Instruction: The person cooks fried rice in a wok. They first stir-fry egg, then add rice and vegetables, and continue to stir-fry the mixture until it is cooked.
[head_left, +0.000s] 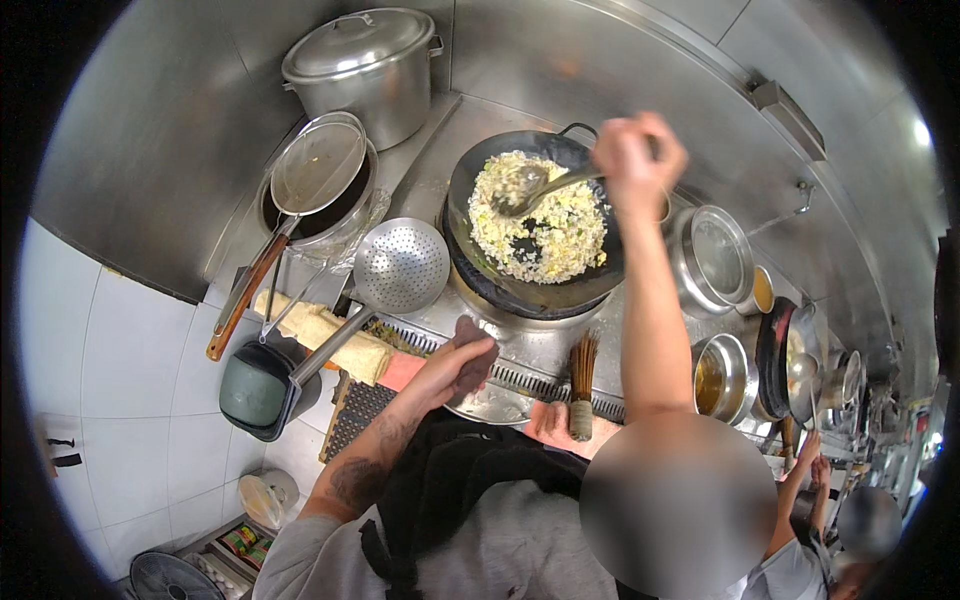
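Observation:
My right hand (641, 161) is closed around the handle of a metal ladle (536, 191), whose bowl rests in fried rice (555, 247) with bits of egg and green. The rice lies in a dark wok (502, 142) on a burner ring. Lower left of the wok, my left hand (457, 367) grips a dark folded cloth (474, 356), apart from the wok's rim. A perforated metal skimmer (402, 266) lies left of the wok. A bamboo wok brush (582, 386) stands at the range's front edge.
A lidded stockpot (364, 67) stands at the back left, near a fine-mesh strainer (319, 165) over a pot. To the right are a steel pot of liquid (724, 379), a lidded pot (716, 255) and another wok (795, 360), where another person's hands (814, 457) are. Folded towels (330, 330) line the front edge.

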